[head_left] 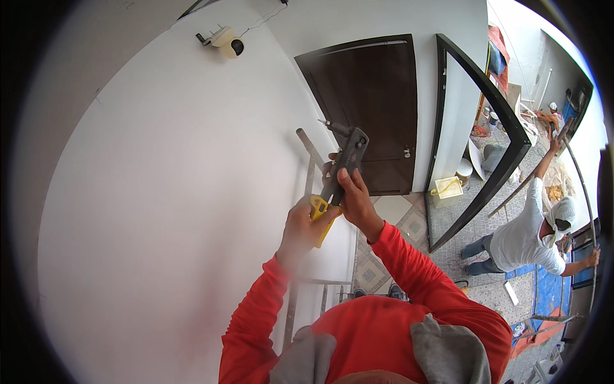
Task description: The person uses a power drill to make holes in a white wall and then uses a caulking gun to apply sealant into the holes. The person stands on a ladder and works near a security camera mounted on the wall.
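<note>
My left hand [300, 224] is closed round a yellow-handled tool [325, 232], held against the lower end of a long black bracket-like device [350, 152] with a short arm sticking out at its top. My right hand [354, 198] grips that device, thumb across its front and fingertips behind it. The tool's working end is hard to make out. Just behind my hands are a metal ladder [309, 150] and a brown door [377, 96]. A pale camera [229, 43] with a dangling wire is fixed high on the white wall [160, 160].
A black frame [477, 207] stands open on my right. Beyond it, a co-worker in a white shirt [521, 240] holds long poles, and another person [553, 118] crouches farther back. A cream container [448, 192], buckets and blue sheeting [547, 288] lie on the tiled floor.
</note>
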A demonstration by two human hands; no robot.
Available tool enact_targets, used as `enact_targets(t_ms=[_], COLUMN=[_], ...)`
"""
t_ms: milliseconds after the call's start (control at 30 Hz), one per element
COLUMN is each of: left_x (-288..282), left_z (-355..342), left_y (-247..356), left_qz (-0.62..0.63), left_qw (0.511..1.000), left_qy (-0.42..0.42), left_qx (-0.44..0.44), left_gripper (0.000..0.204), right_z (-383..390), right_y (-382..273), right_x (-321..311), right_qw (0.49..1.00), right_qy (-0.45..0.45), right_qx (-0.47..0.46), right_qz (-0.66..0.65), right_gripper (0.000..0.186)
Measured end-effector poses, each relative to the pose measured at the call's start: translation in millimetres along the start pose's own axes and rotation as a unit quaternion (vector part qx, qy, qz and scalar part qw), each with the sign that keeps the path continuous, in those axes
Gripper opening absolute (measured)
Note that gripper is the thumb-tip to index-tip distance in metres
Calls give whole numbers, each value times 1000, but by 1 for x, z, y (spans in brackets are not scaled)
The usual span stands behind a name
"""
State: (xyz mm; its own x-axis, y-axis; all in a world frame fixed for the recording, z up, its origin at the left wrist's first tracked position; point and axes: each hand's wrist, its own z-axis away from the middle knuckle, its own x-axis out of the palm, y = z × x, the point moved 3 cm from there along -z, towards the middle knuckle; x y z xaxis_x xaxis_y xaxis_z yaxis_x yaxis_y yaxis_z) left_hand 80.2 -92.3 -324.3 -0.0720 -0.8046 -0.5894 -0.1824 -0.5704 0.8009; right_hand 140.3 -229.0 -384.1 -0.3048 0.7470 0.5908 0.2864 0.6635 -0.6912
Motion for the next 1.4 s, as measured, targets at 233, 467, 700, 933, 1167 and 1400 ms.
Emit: enact_targets(t_ms=[233, 467, 700, 933, 1167, 1400], left_x=[-77, -83, -166, -290, -304, -306], left_z=[12, -5, -49, -33, -26, -30], left_y=[18, 30, 90, 218, 249, 257], left_qz=[-108, -105, -263, -525, -557, -542], left_qw=[993, 993, 958, 753, 749, 767], left_qy=[32, 52, 99, 340, 321, 312], left_qx=[21, -21, 47, 201, 162, 140], left_gripper=[30, 37, 43, 64, 66, 68], right_z=[-13, -33, -134, -300, -361, -369], right_y=[-17, 1, -56, -90, -89, -84], right_x=[-21, 54, 114, 163, 183, 192], right_qw=[967, 958, 942, 959, 936, 917], right_qy=[-199, -188, -250, -127, -136, -160], right_qx=[113, 43, 16, -58, -79, -94], right_qz=[108, -213, -225, -247, -315, -354], right_gripper=[49, 59, 54, 39, 43, 46])
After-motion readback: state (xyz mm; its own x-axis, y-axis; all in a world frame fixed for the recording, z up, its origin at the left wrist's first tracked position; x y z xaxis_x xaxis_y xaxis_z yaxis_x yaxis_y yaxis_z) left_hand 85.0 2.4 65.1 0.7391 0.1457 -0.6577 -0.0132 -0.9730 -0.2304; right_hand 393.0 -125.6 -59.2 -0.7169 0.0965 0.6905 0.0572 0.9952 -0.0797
